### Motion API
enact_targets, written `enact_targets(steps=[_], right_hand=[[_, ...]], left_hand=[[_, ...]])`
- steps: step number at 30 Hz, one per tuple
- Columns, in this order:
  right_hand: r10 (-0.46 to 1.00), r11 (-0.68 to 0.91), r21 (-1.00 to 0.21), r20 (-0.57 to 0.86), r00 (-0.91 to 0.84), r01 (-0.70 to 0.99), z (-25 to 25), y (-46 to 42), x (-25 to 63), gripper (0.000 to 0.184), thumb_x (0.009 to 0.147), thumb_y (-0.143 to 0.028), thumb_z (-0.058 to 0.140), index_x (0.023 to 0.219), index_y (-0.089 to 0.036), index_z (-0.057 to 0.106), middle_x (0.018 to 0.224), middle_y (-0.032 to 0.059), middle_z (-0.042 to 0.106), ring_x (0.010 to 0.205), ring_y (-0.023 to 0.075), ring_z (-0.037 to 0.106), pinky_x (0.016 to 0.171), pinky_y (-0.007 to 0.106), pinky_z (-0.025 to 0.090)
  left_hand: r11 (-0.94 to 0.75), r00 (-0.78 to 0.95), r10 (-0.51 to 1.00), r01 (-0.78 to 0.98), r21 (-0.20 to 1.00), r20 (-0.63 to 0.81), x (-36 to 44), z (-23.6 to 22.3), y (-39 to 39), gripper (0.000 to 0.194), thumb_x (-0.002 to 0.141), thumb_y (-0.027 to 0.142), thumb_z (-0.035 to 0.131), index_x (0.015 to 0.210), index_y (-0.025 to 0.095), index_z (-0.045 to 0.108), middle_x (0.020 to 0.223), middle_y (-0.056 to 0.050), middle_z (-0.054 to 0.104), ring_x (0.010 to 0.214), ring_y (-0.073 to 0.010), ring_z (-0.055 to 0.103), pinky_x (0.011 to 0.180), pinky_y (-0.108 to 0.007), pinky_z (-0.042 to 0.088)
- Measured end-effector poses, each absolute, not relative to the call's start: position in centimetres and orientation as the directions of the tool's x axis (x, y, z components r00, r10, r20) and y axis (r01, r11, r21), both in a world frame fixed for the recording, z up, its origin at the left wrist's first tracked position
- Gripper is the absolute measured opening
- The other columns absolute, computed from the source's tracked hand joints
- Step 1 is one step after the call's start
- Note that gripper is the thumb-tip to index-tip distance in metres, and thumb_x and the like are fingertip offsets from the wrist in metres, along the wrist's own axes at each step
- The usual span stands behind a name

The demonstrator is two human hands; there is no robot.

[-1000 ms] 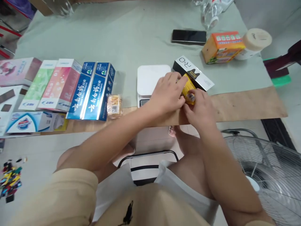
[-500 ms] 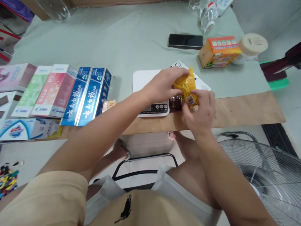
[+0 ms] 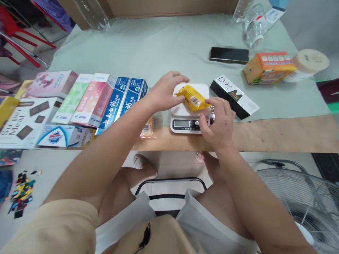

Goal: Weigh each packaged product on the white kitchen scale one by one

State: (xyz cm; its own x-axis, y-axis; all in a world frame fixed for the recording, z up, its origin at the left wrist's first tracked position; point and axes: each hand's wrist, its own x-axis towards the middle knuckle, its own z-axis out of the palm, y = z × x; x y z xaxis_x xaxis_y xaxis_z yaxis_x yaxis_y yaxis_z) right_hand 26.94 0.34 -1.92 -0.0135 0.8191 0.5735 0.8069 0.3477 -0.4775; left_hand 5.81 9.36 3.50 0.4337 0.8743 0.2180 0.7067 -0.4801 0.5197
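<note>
A yellow snack packet point(image 3: 194, 97) with a barcode lies at a slant over the white platform of a digital kitchen scale point(image 3: 186, 126). My left hand point(image 3: 169, 90) is at the packet's left end, fingers apart and the thumb at its edge. On the other side, my right hand point(image 3: 219, 120) has its index fingertip at the packet's right corner, with the thumb apart over the scale's front. A small shiny item point(image 3: 212, 114) shows partly between that thumb and index finger; its kind is hidden. Just right of the scale lies a black and white box point(image 3: 234, 97).
Blue toothpaste boxes point(image 3: 132, 93) and several other cartons line the left side. A wrapped packet point(image 3: 147, 128) lies near the table edge. Farther back are a phone point(image 3: 229, 55), an orange box point(image 3: 270, 68), a lidded tub point(image 3: 309, 65) and plastic bottles point(image 3: 255, 30). A fan point(image 3: 302, 190) stands lower right.
The yellow packet has gone from between both hands, right of the scale, to the scale's platform. My fingers have spread apart. The camera view has shifted left.
</note>
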Motion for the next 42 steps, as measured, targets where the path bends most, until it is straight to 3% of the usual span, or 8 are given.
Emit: enact_targets(steps=[2,5,10,13,18,27,34,42], right_hand=[[0.807,0.346,-0.500,0.590,0.019,0.793,-1.4,0.0,26.6,0.040,0.084,-0.027,0.056,0.123,-0.023,0.061,0.131,0.0149,0.067,0.128,0.0328,0.062,0.103,0.052,0.046],[0.830,0.302,-0.528,0.555,0.053,0.794,-1.0,-0.3,25.6,0.041,0.085,-0.032,0.058,0.125,-0.023,0.059,0.138,0.0176,0.063,0.134,0.0354,0.059,0.108,0.058,0.044],[0.907,0.192,-0.507,0.419,0.046,0.841,-1.4,0.2,23.3,0.052,0.086,-0.042,0.066,0.135,-0.026,0.055,0.153,0.0201,0.051,0.145,0.0413,0.048,0.112,0.067,0.040],[0.925,0.144,-0.460,0.377,0.045,0.876,-1.6,0.6,22.6,0.051,0.086,-0.038,0.066,0.135,-0.026,0.058,0.152,0.0198,0.053,0.138,0.0433,0.051,0.109,0.070,0.040],[0.933,0.092,-0.430,0.354,0.073,0.898,-1.0,1.0,22.4,0.050,0.082,-0.035,0.068,0.131,-0.026,0.063,0.129,0.0154,0.069,0.117,0.0408,0.059,0.100,0.067,0.044],[0.777,0.510,-0.391,0.591,-0.215,0.766,0.2,-1.9,18.0,0.034,0.090,-0.034,0.068,0.123,-0.027,0.065,0.128,0.0116,0.073,0.107,0.0311,0.070,0.097,0.052,0.054],[0.796,0.556,-0.443,0.528,-0.297,0.703,-0.5,-4.0,13.8,0.028,0.091,-0.035,0.071,0.117,-0.026,0.066,0.126,0.0128,0.066,0.085,0.0218,0.067,0.079,0.042,0.059],[0.768,0.604,-0.400,0.523,-0.369,0.689,-1.3,-4.1,14.0,0.017,0.093,-0.020,0.064,0.106,-0.031,0.069,0.127,0.0068,0.069,0.114,0.0278,0.064,0.099,0.049,0.055]], left_hand=[[-0.486,0.348,0.873,0.695,0.531,0.343,5.1,4.1,6.9,0.043,0.086,0.017,0.066,0.128,0.026,0.067,0.140,-0.008,0.067,0.133,-0.0281,0.062,0.116,-0.046,0.050],[-0.491,0.190,0.848,0.633,0.599,0.495,3.7,4.3,1.9,0.032,0.090,0.017,0.060,0.120,0.028,0.066,0.118,-0.006,0.072,0.110,-0.0228,0.070,0.096,-0.039,0.060],[-0.467,-0.042,0.789,0.607,0.643,0.613,1.5,2.4,-4.4,0.014,0.091,0.019,0.061,0.102,0.025,0.066,0.093,-0.004,0.068,0.088,-0.0198,0.066,0.077,-0.038,0.055],[-0.480,-0.062,0.753,0.629,0.611,0.655,0.9,1.8,-5.1,0.010,0.090,0.018,0.061,0.096,0.024,0.065,0.089,-0.003,0.067,0.084,-0.0196,0.064,0.073,-0.037,0.053],[-0.511,0.010,0.712,0.693,0.508,0.702,0.4,2.0,-4.8,0.014,0.088,0.011,0.060,0.095,0.023,0.062,0.086,-0.003,0.069,0.080,-0.0183,0.066,0.071,-0.034,0.054],[-0.486,-0.112,0.631,0.715,0.503,0.768,-1.6,2.4,-5.3,0.015,0.094,0.015,0.058,0.097,0.029,0.060,0.082,-0.004,0.067,0.077,-0.0229,0.064,0.066,-0.043,0.053],[-0.473,-0.147,0.613,0.719,0.510,0.776,-3.1,2.4,-5.9,0.014,0.090,0.011,0.058,0.091,0.025,0.059,0.082,-0.003,0.065,0.080,-0.0194,0.064,0.069,-0.038,0.052],[-0.447,-0.176,0.634,0.712,0.542,0.753,-3.4,1.9,-5.8,0.013,0.090,0.012,0.056,0.091,0.025,0.057,0.082,-0.001,0.066,0.080,-0.0183,0.065,0.072,-0.036,0.054]])
